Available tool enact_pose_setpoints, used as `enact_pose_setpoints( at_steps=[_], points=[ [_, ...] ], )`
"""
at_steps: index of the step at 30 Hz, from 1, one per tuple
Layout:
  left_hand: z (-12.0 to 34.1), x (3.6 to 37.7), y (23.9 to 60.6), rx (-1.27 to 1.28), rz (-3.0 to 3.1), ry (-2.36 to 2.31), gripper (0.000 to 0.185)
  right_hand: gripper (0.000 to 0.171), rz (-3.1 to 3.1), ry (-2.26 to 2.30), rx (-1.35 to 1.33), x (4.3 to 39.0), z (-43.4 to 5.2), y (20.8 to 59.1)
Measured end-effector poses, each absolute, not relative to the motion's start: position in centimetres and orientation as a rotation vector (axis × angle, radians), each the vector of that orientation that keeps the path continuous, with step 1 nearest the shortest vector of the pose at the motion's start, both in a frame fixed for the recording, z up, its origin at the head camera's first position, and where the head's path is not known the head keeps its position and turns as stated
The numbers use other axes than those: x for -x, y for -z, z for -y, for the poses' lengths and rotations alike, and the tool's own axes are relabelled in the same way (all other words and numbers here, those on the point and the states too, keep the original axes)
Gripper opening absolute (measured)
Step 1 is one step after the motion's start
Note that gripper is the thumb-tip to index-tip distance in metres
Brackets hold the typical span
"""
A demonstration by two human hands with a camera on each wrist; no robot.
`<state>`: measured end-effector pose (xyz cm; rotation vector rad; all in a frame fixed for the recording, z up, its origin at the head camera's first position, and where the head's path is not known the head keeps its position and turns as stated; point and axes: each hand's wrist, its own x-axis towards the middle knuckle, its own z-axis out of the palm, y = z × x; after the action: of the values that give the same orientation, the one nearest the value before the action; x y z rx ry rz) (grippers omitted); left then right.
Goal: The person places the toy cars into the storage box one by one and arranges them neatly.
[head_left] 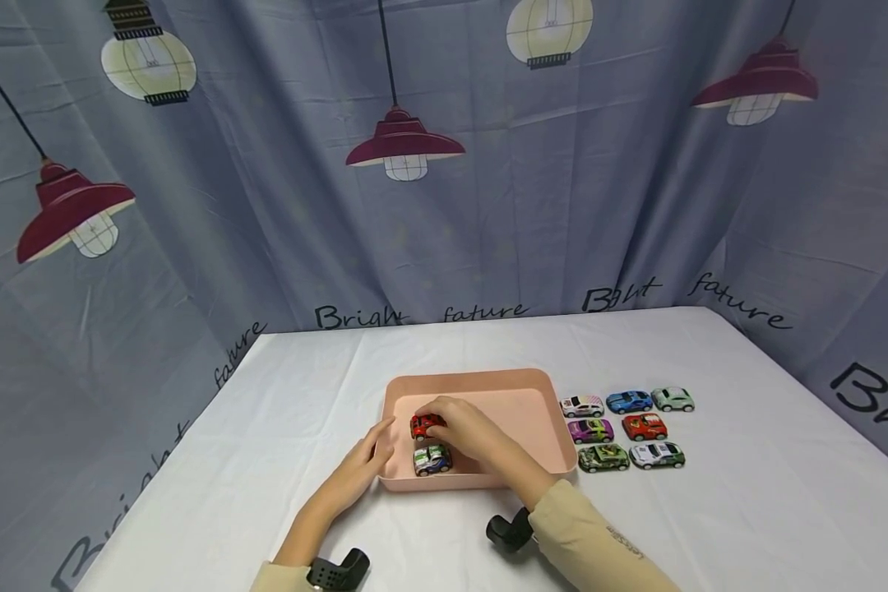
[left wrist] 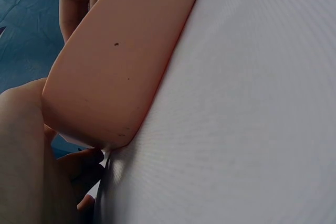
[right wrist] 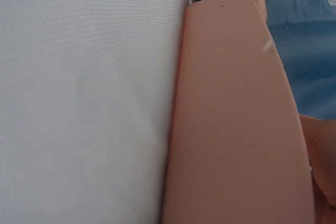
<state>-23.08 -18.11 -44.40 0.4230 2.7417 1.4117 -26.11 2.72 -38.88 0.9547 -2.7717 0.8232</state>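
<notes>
In the head view, my right hand [head_left: 464,427] reaches into a pink tray [head_left: 481,383] and grips a red toy car [head_left: 423,425], partly hidden behind the fingers. Just below it in the tray lies a white and green toy car [head_left: 432,460]. My left hand [head_left: 357,470] holds the tray's left side, its thumb over the rim. From the left wrist, the fingers [left wrist: 86,163] show low against the outside of the tray corner. The tray wall [right wrist: 236,114] hides most of the right hand in the right wrist view.
Several toy cars stand in rows right of the tray, among them a blue car [head_left: 629,401], a purple car [head_left: 590,430] and a camouflage car [head_left: 603,457]. A white cloth [head_left: 770,493] covers the table. Behind hangs a blue-grey curtain [head_left: 488,230] printed with lamps.
</notes>
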Motion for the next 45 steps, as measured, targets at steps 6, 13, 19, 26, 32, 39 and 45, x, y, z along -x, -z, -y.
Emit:
enact_pose_setpoints(
  at_steps=[6, 13, 19, 26, 32, 39, 45],
  points=[
    [17.9, 23.3, 44.3, -0.439, -2.741, -1.393, 0.051, 0.025, 2.807, -0.814, -0.932, 26.6, -2.3, 39.7],
    [18.1, 23.0, 44.1, -0.408, -2.733, -1.411, 0.049, 0.024, 2.839, -0.884, -0.92, 26.9, -1.9, 40.4],
    [18.2, 23.0, 44.0, -0.42, -2.737, -1.42, 0.049, 0.023, 2.882, -0.87, -0.893, 27.1, -1.6, 40.7],
    [18.2, 23.0, 44.3, -0.432, -2.742, -1.397, 0.05, 0.026, 2.897, -0.829, -0.908, 26.8, -1.7, 40.7],
    [18.2, 22.9, 44.2, -0.409, -2.736, -1.399, 0.05, 0.028, 2.837, -0.776, -0.941, 26.2, -2.1, 40.4],
    [18.1, 22.8, 43.9, -0.407, -2.73, -1.435, 0.047, 0.025, 2.775, -0.782, -0.933, 26.0, -2.7, 39.8],
    [18.1, 22.9, 44.1, -0.399, -2.741, -1.404, 0.049, 0.023, 2.754, -0.774, -0.899, 25.5, -3.4, 39.2]
  ],
)
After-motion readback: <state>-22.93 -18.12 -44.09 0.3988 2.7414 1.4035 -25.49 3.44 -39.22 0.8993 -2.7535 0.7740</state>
